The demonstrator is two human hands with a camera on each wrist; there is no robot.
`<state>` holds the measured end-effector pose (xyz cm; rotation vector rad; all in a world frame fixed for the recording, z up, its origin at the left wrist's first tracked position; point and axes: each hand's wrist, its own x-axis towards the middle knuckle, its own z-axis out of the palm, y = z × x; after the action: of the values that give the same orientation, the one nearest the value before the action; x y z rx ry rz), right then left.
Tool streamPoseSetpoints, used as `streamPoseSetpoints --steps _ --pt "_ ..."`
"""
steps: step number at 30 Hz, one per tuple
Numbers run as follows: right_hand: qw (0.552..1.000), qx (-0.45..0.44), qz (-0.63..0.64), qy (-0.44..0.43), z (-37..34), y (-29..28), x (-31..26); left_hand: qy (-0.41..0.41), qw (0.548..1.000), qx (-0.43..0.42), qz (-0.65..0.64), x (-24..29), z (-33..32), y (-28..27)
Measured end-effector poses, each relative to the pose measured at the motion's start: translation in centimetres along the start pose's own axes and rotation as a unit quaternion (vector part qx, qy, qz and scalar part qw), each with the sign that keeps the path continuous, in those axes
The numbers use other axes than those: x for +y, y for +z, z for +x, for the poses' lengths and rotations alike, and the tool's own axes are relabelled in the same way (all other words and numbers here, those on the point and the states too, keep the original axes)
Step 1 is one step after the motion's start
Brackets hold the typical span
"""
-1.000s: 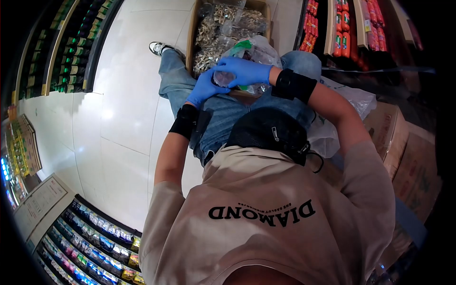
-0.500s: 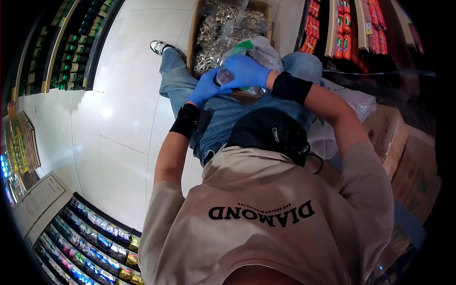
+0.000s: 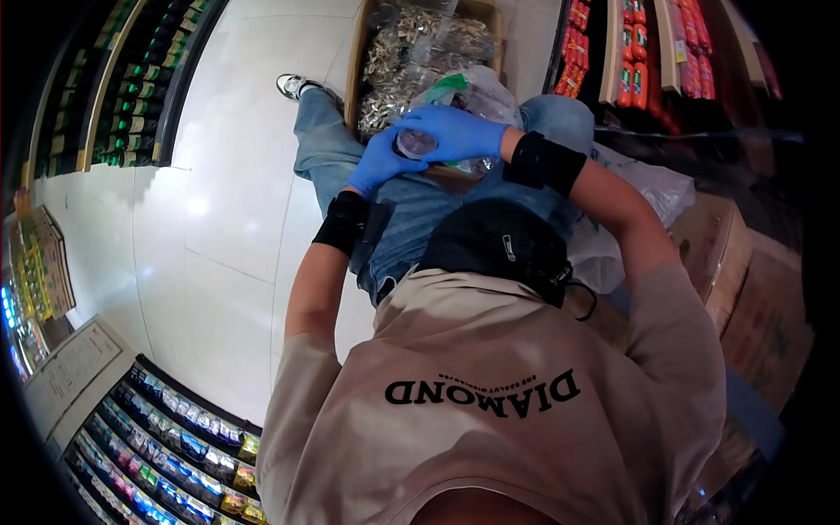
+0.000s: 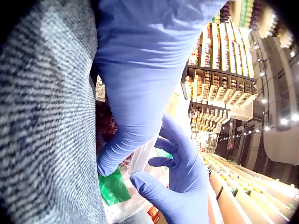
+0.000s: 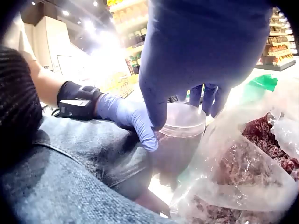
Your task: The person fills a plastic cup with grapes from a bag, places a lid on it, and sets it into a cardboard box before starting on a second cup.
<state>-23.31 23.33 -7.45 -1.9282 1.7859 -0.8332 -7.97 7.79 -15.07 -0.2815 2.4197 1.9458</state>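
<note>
A clear plastic jar with a clear round lid [image 5: 184, 119] stands over my lap between my two blue-gloved hands. My left hand [image 3: 374, 164] grips the jar's side; in the right wrist view its thumb lies along the jar wall. From above, my right hand [image 3: 462, 134] holds the lid at its rim, thumb on one side and fingers on the other. The contents look dark through the wall. Right beside the jar lies a clear plastic bag [image 5: 224, 172] of dark red, shrivelled dried pieces, with a green patch [image 4: 114, 189] on it.
Between my legs is a cardboard box [image 3: 352, 83] of dried, mushroom-like slices and clear containers. A white plastic bag [image 3: 647, 179] and cardboard cartons [image 3: 713, 254] are at my right. Shelves of red-wrapped sausages [image 3: 632, 66] stand ahead right, stocked racks [image 3: 144, 114] at left.
My right hand turned left over the lid, its fingers drawing in, then swung back right with the fingers spread round the rim. My left hand stayed on the jar.
</note>
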Motion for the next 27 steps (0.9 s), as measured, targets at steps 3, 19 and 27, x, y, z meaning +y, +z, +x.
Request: streamPoseSetpoints --steps 3,19,27 --pt "0.974 -0.155 -0.108 0.128 0.2 -1.6 -1.2 0.028 0.998 -0.031 -0.039 0.6 0.2 0.1" --pt "0.996 -0.068 -0.033 0.041 -0.7 1.2 0.9 0.042 0.999 0.003 -0.004 -0.4 0.1 0.1" --pt "0.993 -0.057 -0.026 0.097 -0.9 1.1 0.5 0.036 0.999 0.005 -0.004 0.0 0.5 0.3"
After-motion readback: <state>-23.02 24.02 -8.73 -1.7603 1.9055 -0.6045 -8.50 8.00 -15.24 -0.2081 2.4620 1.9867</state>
